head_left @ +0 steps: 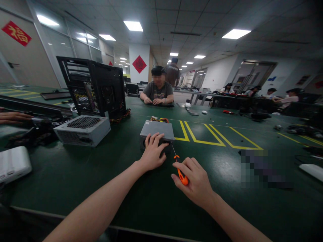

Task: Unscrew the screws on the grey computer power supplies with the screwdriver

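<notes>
A grey computer power supply [157,127] lies on the green table in front of me, with a small bundle of coloured cables behind it. My left hand [153,153] grips its near top edge, fingers spread over the lid and front face. In my right hand [193,176] is a screwdriver [182,177] with an orange and black handle, held between thumb and fingers. Its thin shaft slants up to the power supply's near right corner. Whether the tip sits in a screw is too small to tell.
Left stand an open black computer case [108,90], a second power supply [83,129] and a white box-shaped device [15,164]. Another person's hand [13,117] is at the far left. Across the table sits a person [157,90]. A blurred-out object [264,169] lies right, past yellow tape lines [209,145].
</notes>
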`<move>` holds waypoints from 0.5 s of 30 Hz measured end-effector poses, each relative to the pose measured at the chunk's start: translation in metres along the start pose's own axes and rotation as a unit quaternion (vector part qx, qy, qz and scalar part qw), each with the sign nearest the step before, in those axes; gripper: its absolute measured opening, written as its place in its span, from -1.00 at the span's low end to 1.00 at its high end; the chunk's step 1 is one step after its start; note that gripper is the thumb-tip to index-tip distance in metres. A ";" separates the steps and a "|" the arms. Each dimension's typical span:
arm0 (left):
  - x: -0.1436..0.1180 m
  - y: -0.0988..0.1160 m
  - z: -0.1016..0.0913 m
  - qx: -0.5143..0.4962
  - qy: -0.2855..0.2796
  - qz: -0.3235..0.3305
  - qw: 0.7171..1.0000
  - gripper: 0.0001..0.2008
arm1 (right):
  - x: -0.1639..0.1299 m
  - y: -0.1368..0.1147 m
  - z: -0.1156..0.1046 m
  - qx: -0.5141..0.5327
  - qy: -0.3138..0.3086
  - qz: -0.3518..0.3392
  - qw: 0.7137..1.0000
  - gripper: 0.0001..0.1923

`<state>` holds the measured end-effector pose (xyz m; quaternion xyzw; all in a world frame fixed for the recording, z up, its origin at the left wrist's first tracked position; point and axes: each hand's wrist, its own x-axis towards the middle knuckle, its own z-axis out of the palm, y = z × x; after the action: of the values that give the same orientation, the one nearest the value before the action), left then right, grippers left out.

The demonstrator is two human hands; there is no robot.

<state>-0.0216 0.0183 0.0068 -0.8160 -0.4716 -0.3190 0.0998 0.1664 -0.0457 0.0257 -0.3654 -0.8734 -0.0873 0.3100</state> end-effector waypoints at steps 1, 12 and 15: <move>0.000 0.000 0.000 0.000 0.000 0.000 1.000 -0.59 | 0.000 0.000 0.000 -0.003 0.006 0.002 1.000 -0.75; 0.000 0.000 0.000 -0.004 0.002 0.000 1.000 -0.59 | -0.002 0.002 0.004 -0.032 0.071 0.014 0.997 -0.89; 0.000 0.001 0.000 -0.002 0.001 0.002 1.000 -0.58 | -0.003 0.005 0.007 -0.024 0.103 0.005 0.994 -0.87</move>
<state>-0.0212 0.0179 0.0069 -0.8168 -0.4695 -0.3205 0.0987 0.1685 -0.0414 0.0182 -0.3658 -0.8328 -0.1439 0.3898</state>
